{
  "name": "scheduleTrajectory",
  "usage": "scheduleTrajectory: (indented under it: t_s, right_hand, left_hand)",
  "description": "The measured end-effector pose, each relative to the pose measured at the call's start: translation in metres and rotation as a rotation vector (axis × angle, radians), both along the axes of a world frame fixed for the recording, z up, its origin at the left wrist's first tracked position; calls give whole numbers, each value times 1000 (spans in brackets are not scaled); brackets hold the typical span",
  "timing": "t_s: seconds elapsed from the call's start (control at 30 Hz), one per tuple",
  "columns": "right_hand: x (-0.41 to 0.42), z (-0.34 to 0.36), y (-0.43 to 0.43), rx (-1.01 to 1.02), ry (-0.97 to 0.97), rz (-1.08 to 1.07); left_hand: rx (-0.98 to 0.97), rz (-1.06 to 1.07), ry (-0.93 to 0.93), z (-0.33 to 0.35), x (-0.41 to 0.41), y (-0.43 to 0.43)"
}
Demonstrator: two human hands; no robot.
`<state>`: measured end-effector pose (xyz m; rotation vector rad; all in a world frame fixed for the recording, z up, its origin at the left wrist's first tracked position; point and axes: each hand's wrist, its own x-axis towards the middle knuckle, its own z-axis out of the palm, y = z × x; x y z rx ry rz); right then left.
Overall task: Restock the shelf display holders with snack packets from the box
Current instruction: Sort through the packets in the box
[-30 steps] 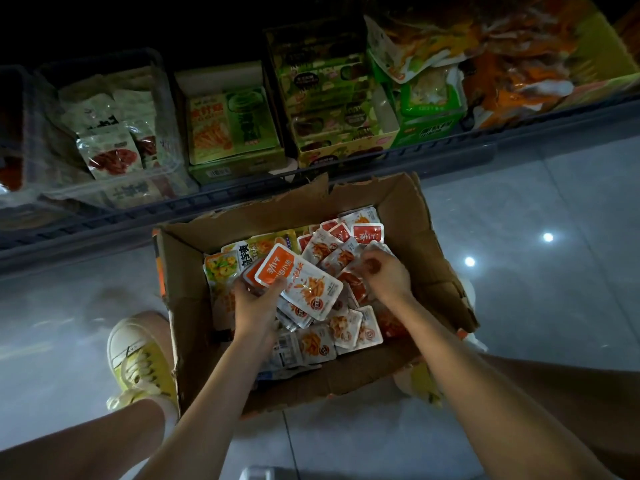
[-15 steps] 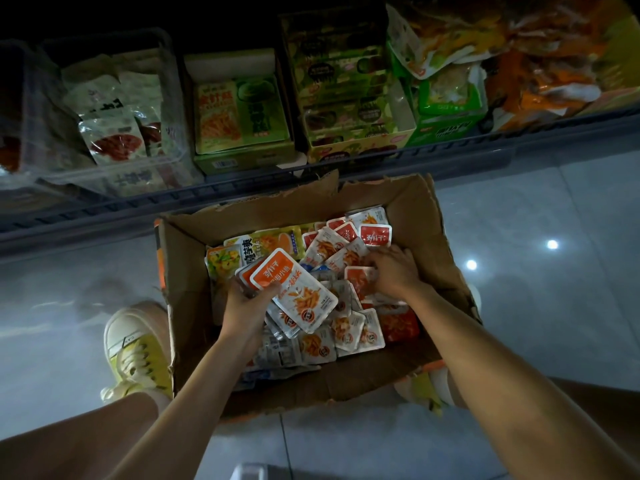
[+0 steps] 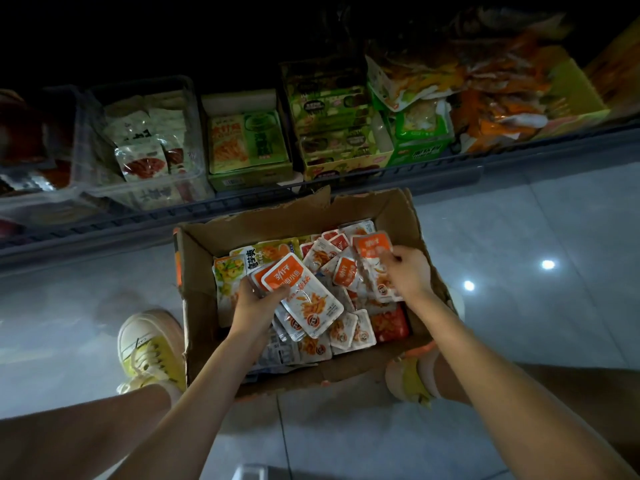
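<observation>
1. The cardboard box (image 3: pixel 405 216) sits open on the tiled floor (image 3: pixel 519 237) between your feet. Its flaps are torn, and the shelf (image 3: pixel 242 204) edge runs just past it at 12 o'clock.
2. Your left hand (image 3: pixel 251 304) grasps a fanned stack of orange-and-white snack packets (image 3: pixel 304 296) over the box's 9 o'clock side. The thumb lies on the top packet and the fingers curl beneath.
3. Your right hand (image 3: pixel 410 271) pinches a single orange-topped packet (image 3: pixel 372 249) over the pile, toward the box's 2 o'clock corner.
4. Loose packets (image 3: pixel 349 332) of the same kind cover the bottom of the box. A red packet (image 3: pixel 389 322) lies at 4 o'clock and yellow-green packets (image 3: pixel 228 275) lie at 10 o'clock.
5. On the shelf, a clear plastic holder (image 3: pixel 114 192) with white packets stands at 10 o'clock from the box. A green carton holder (image 3: pixel 249 176) stands at 11 o'clock, and a patterned yellow-green holder (image 3: pixel 343 168) at 12 o'clock.
6. Your yellow shoe (image 3: pixel 152 348) stands just beside the box's left wall, at 8 o'clock.
</observation>
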<state>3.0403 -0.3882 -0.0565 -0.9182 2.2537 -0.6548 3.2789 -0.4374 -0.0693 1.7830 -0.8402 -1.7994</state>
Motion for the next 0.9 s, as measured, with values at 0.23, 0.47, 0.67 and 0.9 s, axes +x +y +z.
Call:
scheduleTrajectory:
  t_s: [0.23,0.47,0.67,0.9]
  right_hand:
    - [34,80,-1,-65,-813,-271]
    - [77,146,-5,-360,-567,-97]
    - [96,213,-15,-585,-377,20]
    - [105,293,-30,-831,-381,52]
  left_hand:
    - [-113,-110,105,66,-8,4]
    - [-243,-134,253,151,-21,6]
    - [-330,-79,290,224,-38,0]
    - [-463,-43,371,315,-52,-15]
